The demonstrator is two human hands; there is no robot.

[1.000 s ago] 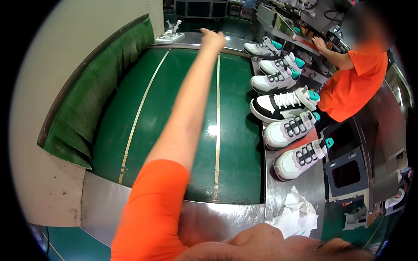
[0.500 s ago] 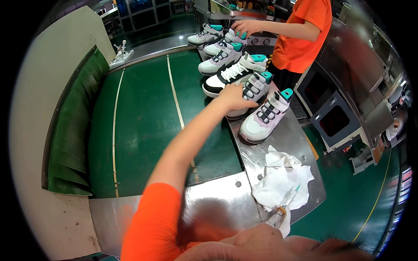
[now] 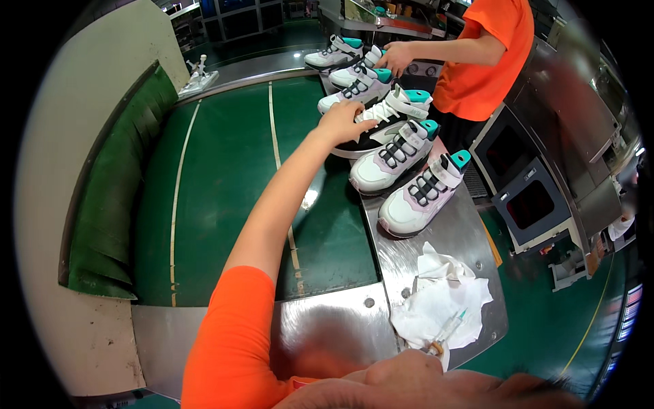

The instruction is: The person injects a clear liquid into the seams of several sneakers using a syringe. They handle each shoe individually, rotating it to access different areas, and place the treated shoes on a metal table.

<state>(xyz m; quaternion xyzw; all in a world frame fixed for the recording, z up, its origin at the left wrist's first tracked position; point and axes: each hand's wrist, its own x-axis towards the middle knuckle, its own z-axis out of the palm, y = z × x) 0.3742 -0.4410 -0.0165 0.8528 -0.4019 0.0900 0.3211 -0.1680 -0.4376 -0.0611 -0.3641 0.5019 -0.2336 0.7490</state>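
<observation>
My left hand (image 3: 345, 124) reaches over the toe of a white and black high-top sneaker (image 3: 388, 121) with white laces. Thumb and fingers grip the toe from its two sides, and the palm hides the toe's front. Next to it, on the near side, stand two white and lilac sneakers, the middle one (image 3: 390, 163) and the nearest one (image 3: 417, 203), both with black laces and teal tongue linings. Beyond my hand, more such sneakers (image 3: 354, 92) continue the row along the metal edge. My right hand is out of view.
A co-worker's hand (image 3: 398, 58) is at the far sneakers. A white cloth (image 3: 436, 293) lies on the metal ledge (image 3: 477, 235), with a syringe-like, teal-tipped dispenser (image 3: 449, 327) on it. A green conveyor belt (image 3: 221, 204) runs at left, beside a green flap curtain (image 3: 116, 191).
My left hand has moved away from the middle lilac sneaker to the toe of the white and black one farther along. The co-worker's hand has come lower, toward the far sneakers.
</observation>
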